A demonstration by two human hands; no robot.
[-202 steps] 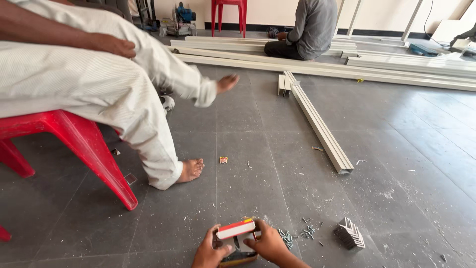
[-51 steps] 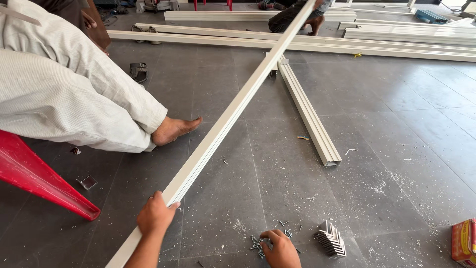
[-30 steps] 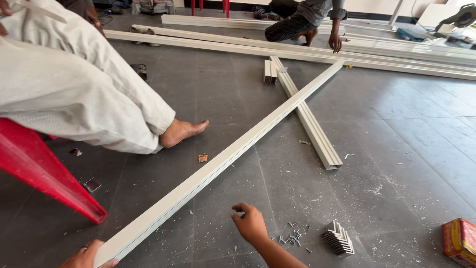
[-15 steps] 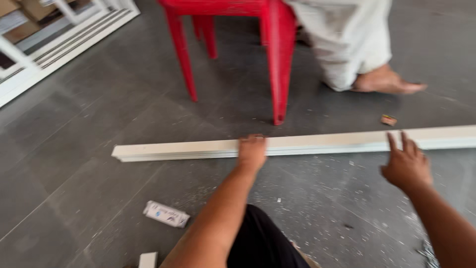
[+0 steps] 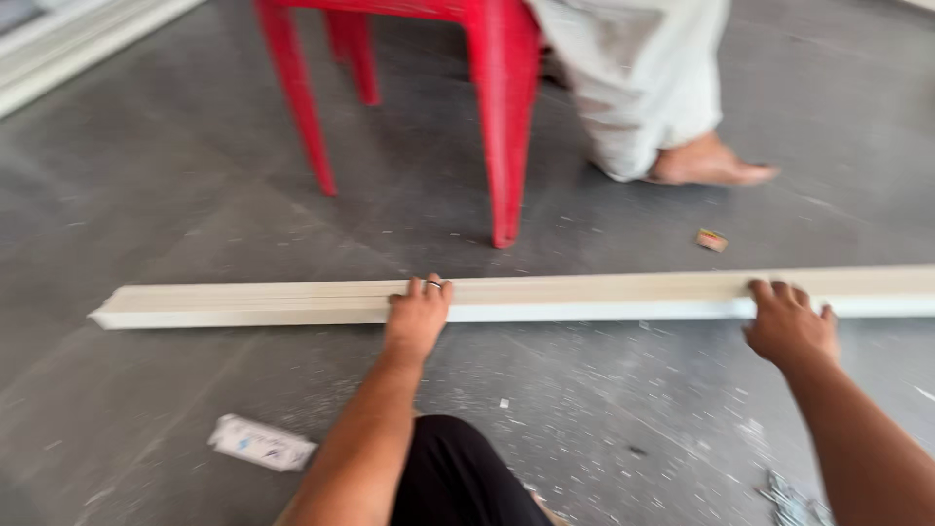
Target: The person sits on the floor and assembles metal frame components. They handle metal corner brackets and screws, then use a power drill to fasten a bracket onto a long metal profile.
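A long white profile bar (image 5: 584, 297) lies flat across the grey floor, its left end near the left of the view. My left hand (image 5: 417, 317) rests on its near edge around the middle, fingers curled over the top, a ring on one finger. My right hand (image 5: 789, 323) grips the same bar further right, fingers hooked over its top edge. My knee in dark cloth (image 5: 453, 477) shows at the bottom.
A red plastic chair (image 5: 502, 107) stands just behind the bar, with a seated person's light trouser leg (image 5: 633, 78) and bare foot (image 5: 706, 168). A crumpled white packet (image 5: 261, 443) lies front left, a small orange scrap (image 5: 712, 240) behind the bar, screws (image 5: 794, 502) front right.
Over the last seconds I swung the bar round until it lies crosswise before me. Since half a second ago my right hand has dropped from hovering onto the bar; the left stays on it.
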